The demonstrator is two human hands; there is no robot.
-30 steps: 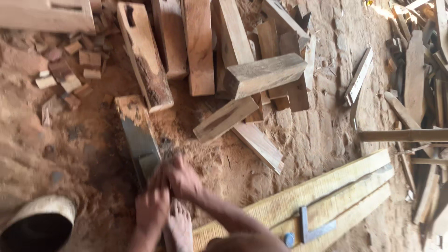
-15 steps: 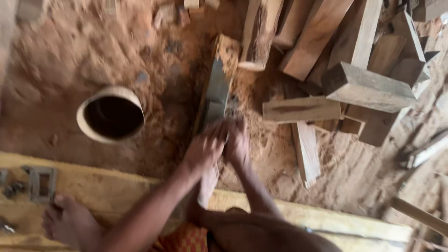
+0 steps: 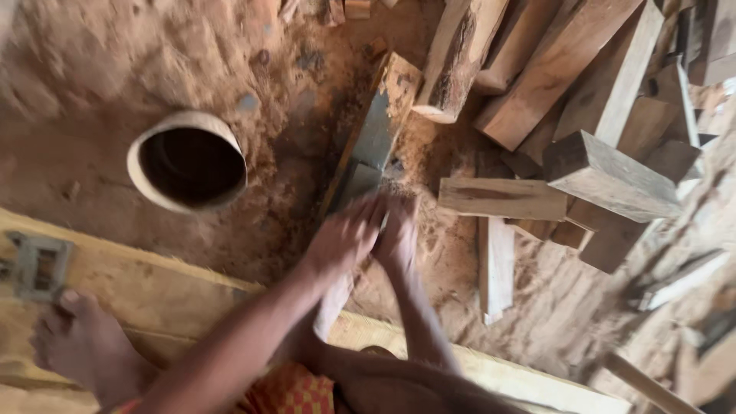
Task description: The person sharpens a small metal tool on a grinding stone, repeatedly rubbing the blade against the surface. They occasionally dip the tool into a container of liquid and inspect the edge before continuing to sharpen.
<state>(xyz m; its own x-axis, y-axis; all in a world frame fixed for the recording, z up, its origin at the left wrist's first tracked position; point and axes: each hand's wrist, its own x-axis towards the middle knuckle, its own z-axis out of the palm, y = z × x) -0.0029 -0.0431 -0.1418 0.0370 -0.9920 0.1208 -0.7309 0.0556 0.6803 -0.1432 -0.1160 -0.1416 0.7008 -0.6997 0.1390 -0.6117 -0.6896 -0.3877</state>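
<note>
Between the two hands, at the centre of the head view, the fingers are pressing down together on a long wooden strip (image 3: 360,165) that is lying on the sawdust-covered floor (image 3: 92,84) and running toward 12 o'clock. The left hand (image 3: 345,238) is lying flat with its fingers spread over the near end of the strip; the right hand (image 3: 397,234) is resting just beside it at 3 o'clock, fingers curled, though motion blur is hiding whether they are closing around anything small. To do this well, I judge that both palms should be bearing evenly so the strip is not rocking in the loose sawdust.

At 9 o'clock from the hands a round open-mouthed pot (image 3: 188,161) is standing apart from them. At 3 o'clock several cut wooden blocks (image 3: 606,180) are lying in a heap, near enough to snag an elbow. Toward 7 o'clock a bare foot (image 3: 80,345) is resting on a yellow plank (image 3: 176,291).
</note>
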